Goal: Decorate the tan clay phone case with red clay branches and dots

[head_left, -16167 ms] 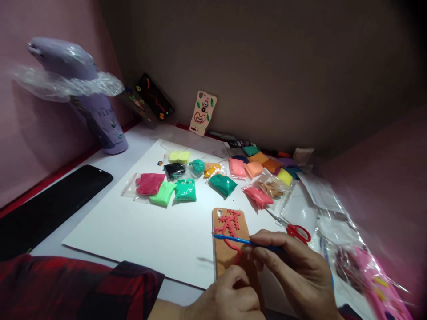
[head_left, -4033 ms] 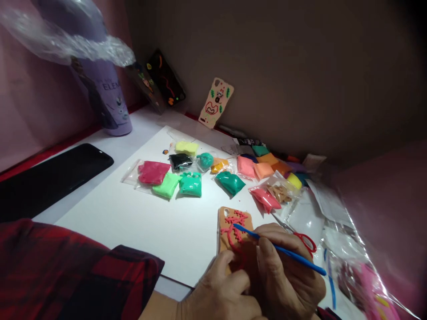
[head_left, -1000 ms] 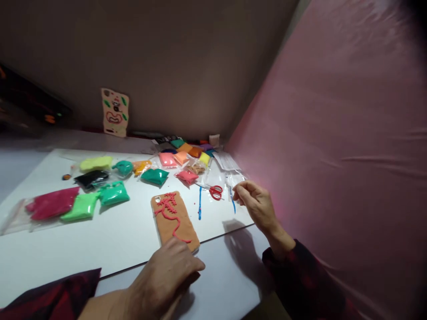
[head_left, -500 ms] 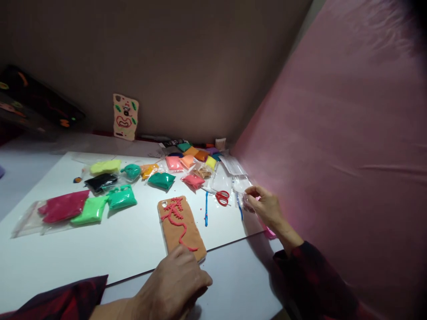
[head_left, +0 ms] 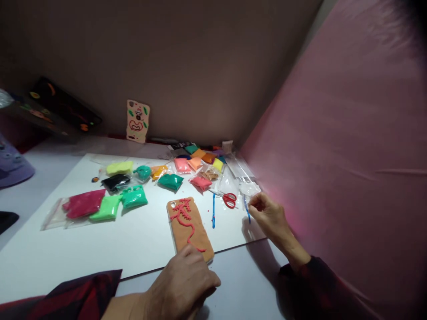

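A phone case [head_left: 197, 233] covered in tan clay lies near the front of the white board, with a red clay branch [head_left: 191, 229] on it. My left hand [head_left: 183, 282] is curled over the lower end of the case; its fingertips are hidden, so what they hold does not show. Over to the right, my right hand [head_left: 271, 218] has thumb and fingers pinched together, close beside a blue clay tool [head_left: 247, 210]. Anything in that pinch is too small to make out. Another blue clay tool [head_left: 214, 211] lies between the case and the red-handled scissors [head_left: 230, 200].
Several bags of coloured clay, including a dark red bag [head_left: 85, 204] and a green bag [head_left: 134, 198], lie across the white board [head_left: 147, 242]. A decorated case [head_left: 138, 121] leans on the back wall. A pink cloth [head_left: 343, 133] hangs at right; a purple container [head_left: 15, 164] stands left.
My view has turned slightly left. My right hand has come a little nearer to me, fingers still pinched. My left hand stays at the case's lower end.
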The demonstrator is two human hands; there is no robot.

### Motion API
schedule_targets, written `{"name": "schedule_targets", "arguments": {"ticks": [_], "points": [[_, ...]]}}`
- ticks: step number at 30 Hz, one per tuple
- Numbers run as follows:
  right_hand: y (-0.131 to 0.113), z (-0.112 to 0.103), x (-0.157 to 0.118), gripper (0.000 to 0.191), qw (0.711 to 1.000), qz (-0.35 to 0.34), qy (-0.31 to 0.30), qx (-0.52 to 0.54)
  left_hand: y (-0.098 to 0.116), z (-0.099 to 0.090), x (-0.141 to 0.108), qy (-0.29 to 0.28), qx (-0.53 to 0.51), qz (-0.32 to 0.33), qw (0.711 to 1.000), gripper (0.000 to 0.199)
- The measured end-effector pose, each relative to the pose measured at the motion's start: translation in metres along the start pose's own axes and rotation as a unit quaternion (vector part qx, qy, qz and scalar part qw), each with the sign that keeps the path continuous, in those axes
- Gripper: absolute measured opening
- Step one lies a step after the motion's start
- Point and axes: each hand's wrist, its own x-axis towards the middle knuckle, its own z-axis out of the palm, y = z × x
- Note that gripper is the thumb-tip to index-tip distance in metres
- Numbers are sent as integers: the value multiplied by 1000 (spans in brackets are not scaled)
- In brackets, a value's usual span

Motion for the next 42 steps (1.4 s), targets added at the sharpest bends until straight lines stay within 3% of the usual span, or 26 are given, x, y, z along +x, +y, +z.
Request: {"name": "schedule_targets", "arguments": {"ticks": [5,6,8,17,24,32,38,42], "points": [[-17,12,4,9,1000,-19,-15,16,-12,15,-4,16,12,13,1000,18],[-19,15,6,9,999,-25,-21,20,-15,19,-5,53,27,41,997,15],[-24,20,10,8,998,-38,-36,28,-18,23,-6,40,45,38,997,13],[-49,33,27,11,988,-108,-73,88,-11,13,-1,35,22,25,999,34],[-38,46,26,15,991,-33,-42,121,-17,22,-4,14,68,18,997,33],[-17,52,12,16,991,-60,50,105,-18,20,-4,30,88,-1,996,24],[-17,59,1,17,988,-80,50,120,-18,19,-16,-54,174,-67,981,27],[-19,62,-3,19,985,-64,57,147,-10,13,-14,-35,186,-76,979,42]]}}
